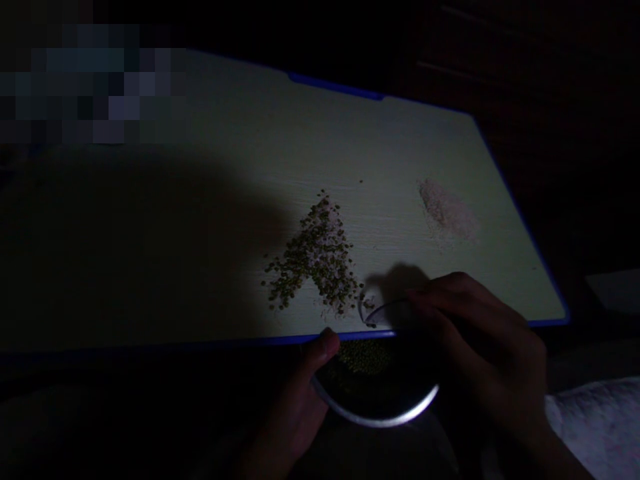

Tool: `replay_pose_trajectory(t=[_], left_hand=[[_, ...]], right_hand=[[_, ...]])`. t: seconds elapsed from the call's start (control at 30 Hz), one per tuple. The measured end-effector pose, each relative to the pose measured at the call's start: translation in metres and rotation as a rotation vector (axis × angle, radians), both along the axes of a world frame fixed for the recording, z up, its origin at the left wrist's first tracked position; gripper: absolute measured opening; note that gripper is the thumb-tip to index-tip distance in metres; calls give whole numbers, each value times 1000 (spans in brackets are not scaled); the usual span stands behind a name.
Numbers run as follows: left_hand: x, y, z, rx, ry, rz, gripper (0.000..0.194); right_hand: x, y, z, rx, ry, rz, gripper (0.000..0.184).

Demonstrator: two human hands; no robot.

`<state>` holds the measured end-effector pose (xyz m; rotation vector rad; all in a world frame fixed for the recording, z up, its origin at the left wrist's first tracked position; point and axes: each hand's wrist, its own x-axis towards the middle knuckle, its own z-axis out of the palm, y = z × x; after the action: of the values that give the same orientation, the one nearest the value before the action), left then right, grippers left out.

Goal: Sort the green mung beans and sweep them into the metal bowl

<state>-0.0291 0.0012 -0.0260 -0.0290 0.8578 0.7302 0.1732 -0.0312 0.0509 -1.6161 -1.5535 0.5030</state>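
Observation:
A loose pile of green mung beans mixed with white rice grains [323,257] lies on the pale tabletop [240,127] near its blue front edge. Just below that edge is a round metal bowl [385,422] with green beans [367,355] inside. My left hand [310,393] grips the bowl's left rim, thumb on top. My right hand [485,347] is closed on a thin curved strip [385,307], whose tip touches the tabletop beside a few beans at the pile's right side. Its exact kind is too dark to make out.
A separate pile of pale rice grains [447,212] lies further right on the tabletop. One stray bean [361,181] sits behind the main pile. Whitish patterned cloth [595,423] shows at lower right. The upper left corner is pixelated, and a dark shadow covers the left side.

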Motion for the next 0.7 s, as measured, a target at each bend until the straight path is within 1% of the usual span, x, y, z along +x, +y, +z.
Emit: replay_pose_trajectory(t=[0.07, 0.13, 0.23, 0.33, 0.43, 0.53, 0.63, 0.7], left_hand=[[-1, -1, -2, 2, 7, -14, 84], [-1, -1, -2, 33, 17, -5, 87], [1, -1, 0, 57, 32, 16, 92], [3, 1, 4, 31, 40, 38, 98], [3, 2, 6, 14, 35, 34, 95], [2, 1, 5, 28, 5, 28, 86], [1, 1, 2, 41, 1, 46, 87], [2, 1, 1, 47, 1, 52, 87]], right_hand=[[1, -1, 0, 7, 23, 22, 24], [1, -3, -1, 20, 26, 5, 24], [-1, -3, -1, 33, -4, -77, 19], [-2, 0, -1, 36, -55, -173, 12], [-3, 4, -2, 68, -71, -235, 11], [-3, 7, -2, 83, -47, -212, 13], [-2, 7, 0, 52, -15, -134, 14], [-2, 6, 0, 39, 4, -118, 13]])
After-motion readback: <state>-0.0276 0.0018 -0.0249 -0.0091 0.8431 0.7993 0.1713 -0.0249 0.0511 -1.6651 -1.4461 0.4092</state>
